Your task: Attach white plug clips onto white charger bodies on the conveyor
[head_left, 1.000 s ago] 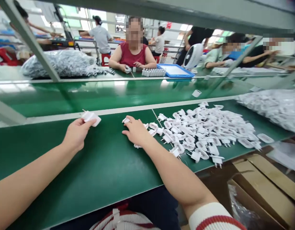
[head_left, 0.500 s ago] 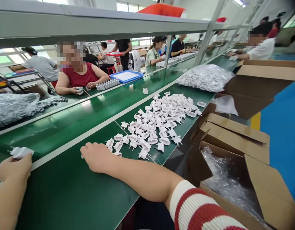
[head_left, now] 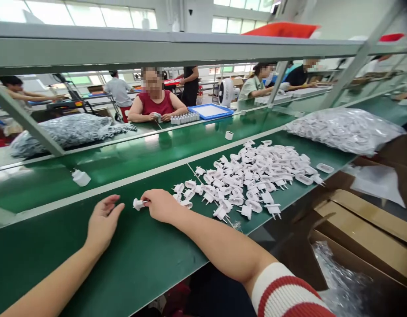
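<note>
My right hand [head_left: 161, 205] pinches a white plug cover [head_left: 138, 204] by its metal pins, its wide white end pointing left. Just left of it, my left hand [head_left: 106, 216] hangs over the green table with fingers apart and nothing in them. On the green belt beyond lies a white plug adapter [head_left: 81, 178], its pins pointing away. A heap of white plug covers [head_left: 249, 174] spreads over the table to the right of my right hand; some show pins, others their hollow oval side.
A full clear plastic bag [head_left: 342, 130] lies behind the heap. An open cardboard box [head_left: 371, 237] stands at the right edge. Across the belt, a person in a red top [head_left: 157, 103] handles small parts near a blue tray [head_left: 210, 111]. A shelf beam [head_left: 177, 55] crosses overhead.
My left hand has let go of the white adapter, which now lies on the belt, and has moved toward my right hand. A plug cover now shows in my right hand. The view has turned left.
</note>
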Motion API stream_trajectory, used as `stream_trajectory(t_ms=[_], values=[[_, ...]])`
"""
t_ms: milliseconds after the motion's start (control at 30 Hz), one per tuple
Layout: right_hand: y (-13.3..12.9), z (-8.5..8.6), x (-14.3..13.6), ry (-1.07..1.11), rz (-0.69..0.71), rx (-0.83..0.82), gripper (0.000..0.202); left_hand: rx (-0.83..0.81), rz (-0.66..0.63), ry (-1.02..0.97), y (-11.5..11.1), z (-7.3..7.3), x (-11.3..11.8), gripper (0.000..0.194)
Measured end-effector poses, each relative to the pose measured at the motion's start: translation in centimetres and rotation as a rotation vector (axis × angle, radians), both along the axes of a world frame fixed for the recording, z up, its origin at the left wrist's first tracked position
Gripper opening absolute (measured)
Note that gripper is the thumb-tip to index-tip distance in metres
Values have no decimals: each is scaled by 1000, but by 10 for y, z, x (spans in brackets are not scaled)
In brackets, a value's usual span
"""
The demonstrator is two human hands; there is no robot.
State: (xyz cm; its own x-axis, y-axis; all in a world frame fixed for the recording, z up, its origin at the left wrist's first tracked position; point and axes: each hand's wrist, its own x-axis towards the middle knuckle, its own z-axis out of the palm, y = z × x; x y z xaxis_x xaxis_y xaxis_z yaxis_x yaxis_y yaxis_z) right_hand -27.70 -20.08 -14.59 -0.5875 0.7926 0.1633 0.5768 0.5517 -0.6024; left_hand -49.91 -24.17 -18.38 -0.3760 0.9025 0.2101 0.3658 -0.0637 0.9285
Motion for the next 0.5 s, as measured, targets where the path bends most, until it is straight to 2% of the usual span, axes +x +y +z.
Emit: stream_trajectory(t_ms=[100,167,300,400,500], values=[[-13,-1,-6,94,40,-16,21,-47,-137,-55,-37,2,24,61],[-20,-2,-10,205,65,-52,20,-22,-213,-66,-49,8,32,59],[-31,-1,-13,519,67,-200,18,96,-316,-167,-53,14,32,48],[-33,1,-13,604,14,-305,16,142,-415,-232,-53,11,28,42],[-36,5,-12,688,-4,-458,20,179,-462,-202,-56,9,25,33]])
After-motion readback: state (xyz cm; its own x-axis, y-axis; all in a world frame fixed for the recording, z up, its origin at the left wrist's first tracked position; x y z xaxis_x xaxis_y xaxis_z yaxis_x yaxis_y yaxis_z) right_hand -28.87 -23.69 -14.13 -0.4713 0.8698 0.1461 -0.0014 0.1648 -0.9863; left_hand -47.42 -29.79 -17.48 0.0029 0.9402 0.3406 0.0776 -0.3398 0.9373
